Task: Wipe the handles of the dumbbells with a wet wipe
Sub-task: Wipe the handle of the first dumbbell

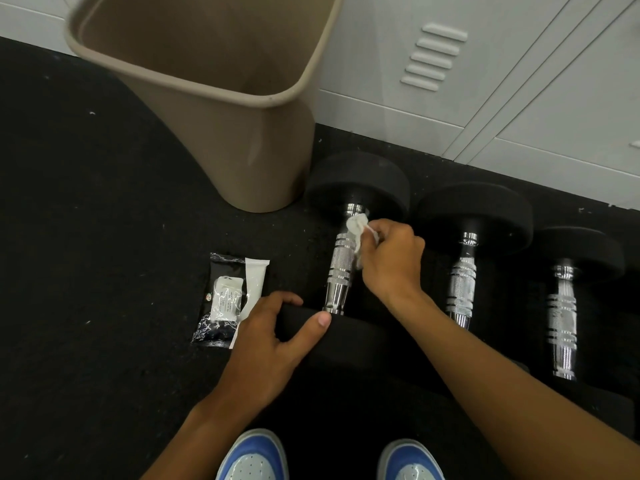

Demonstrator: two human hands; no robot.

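Right hand (pixel 391 259) fingers pinch crumpled wet wipe (pixel 358 227) against chrome handle (pixel 341 268) of leftmost dumbbell (pixel 356 188); left hand (pixel 266 344) fingers curl over its near weight head (pixel 349 341).

Tight row of dumbbells, open floor to the left.

Three dumbbells lie side by side on the black floor (pixel 86 209): left dumbbell (pixel 341 268), middle dumbbell (pixel 462 289), right dumbbell (pixel 562 317). Heads nearly touch, so only narrow gaps run between the handles. Tan bin (pixel 214 109) stands just beside the left dumbbell's far head, blocking that corner. White lockers (pixel 519 81) wall off the far side. Wipe packet (pixel 227 299) lies near the left dumbbell; beyond it the floor is open. Two shoes (pixel 252 459) bound the near edge.
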